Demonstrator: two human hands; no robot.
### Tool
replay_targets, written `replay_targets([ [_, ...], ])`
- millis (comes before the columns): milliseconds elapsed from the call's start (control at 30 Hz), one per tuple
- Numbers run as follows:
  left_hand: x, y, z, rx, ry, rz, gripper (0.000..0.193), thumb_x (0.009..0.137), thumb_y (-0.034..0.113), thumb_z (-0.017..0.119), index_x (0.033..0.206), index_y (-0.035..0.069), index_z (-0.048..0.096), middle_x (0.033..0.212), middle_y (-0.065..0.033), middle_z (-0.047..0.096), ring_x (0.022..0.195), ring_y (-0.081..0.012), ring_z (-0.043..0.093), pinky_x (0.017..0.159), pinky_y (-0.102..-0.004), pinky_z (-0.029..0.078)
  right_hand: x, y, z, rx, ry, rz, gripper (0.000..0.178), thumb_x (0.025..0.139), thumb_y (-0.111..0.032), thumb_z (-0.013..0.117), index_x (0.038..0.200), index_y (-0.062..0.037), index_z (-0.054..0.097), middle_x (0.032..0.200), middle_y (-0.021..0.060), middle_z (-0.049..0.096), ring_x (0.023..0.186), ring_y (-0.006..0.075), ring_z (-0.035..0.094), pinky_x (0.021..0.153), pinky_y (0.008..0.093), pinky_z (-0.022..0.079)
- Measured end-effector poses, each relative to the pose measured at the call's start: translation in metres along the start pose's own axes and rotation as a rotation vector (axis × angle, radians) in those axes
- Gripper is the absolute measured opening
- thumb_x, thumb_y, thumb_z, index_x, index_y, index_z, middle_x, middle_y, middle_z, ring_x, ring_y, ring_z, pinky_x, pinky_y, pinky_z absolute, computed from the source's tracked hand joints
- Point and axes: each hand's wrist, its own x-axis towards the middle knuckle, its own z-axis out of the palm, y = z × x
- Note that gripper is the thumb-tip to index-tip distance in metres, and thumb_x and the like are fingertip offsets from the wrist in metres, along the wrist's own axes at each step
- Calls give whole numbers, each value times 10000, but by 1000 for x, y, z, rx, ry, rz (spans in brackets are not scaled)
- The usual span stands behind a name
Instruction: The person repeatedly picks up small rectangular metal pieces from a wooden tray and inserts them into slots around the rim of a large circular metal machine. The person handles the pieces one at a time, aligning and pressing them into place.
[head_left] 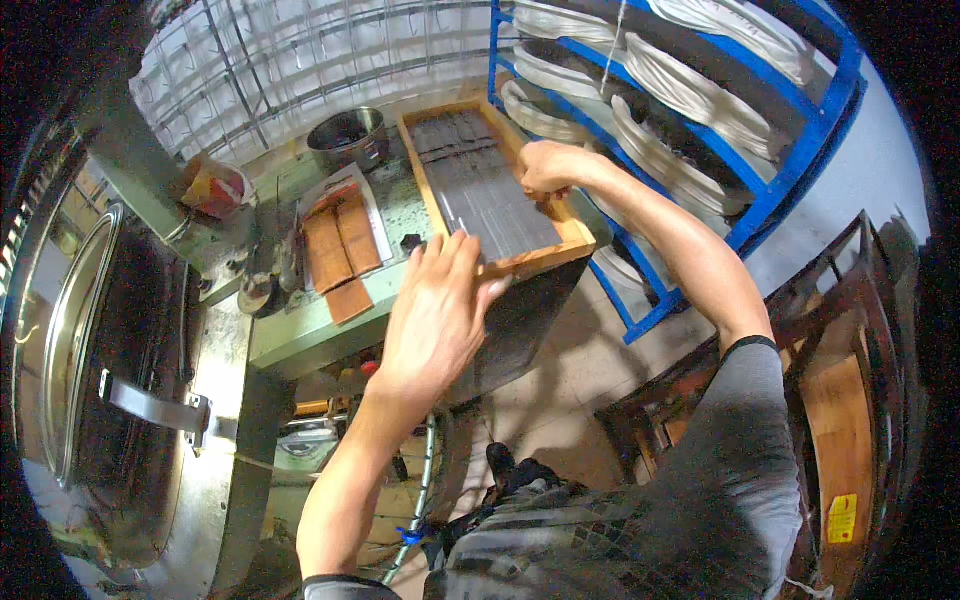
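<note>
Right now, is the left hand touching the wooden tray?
Touching. The head view shows the left hand laid over the near corner of the wooden tray, its fingers on the rim by the dark strips.

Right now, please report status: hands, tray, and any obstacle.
Left hand flat on near rim of wooden tray. Right hand gripping far rim. Dark strips lie inside. Brown slabs beside, apart.

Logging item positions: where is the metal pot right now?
In the head view, the metal pot stands upper centre on the green bench, just left of the wooden tray.
</note>
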Motion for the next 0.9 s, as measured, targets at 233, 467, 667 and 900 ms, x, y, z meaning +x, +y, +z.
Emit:
replay_targets([
  [233,63,-44,74,155,-27,52,336,987,217,552,1175,-60,522,1051,-235,622,1045,-398,589,967,-517,413,1,-3,1,-100,22,-220,253,842,-132,566,750,66,694,690,208,697,632,312,708,607,427,574],
  [467,60,-43,78,166,-89,30,328,1003,209,529,1214,-40,498,953,-229,630,999,-406,607,994,-530,393,-2,3,-1,-29,-26,-239,222,870,-174,632,803,32,676,656,162,693,609,276,705,588,407,576],
  [667,61,-39,73,159,-162,5,375,1012,218,516,1278,-45,484,1091,-245,654,1098,-415,611,1067,-550,348,6,3,6,77,-46,-289,228,904,-191,680,817,13,627,665,158,685,541,202,677,457,338,533],
  [900,58,-38,77,220,-159,-23,442,1009,197,517,1369,-45,427,1192,-250,651,1229,-393,582,1149,-611,248,16,21,10,568,-377,-200,340,795,-72,838,912,-2,526,680,58,623,525,155,652,428,282,518],
])
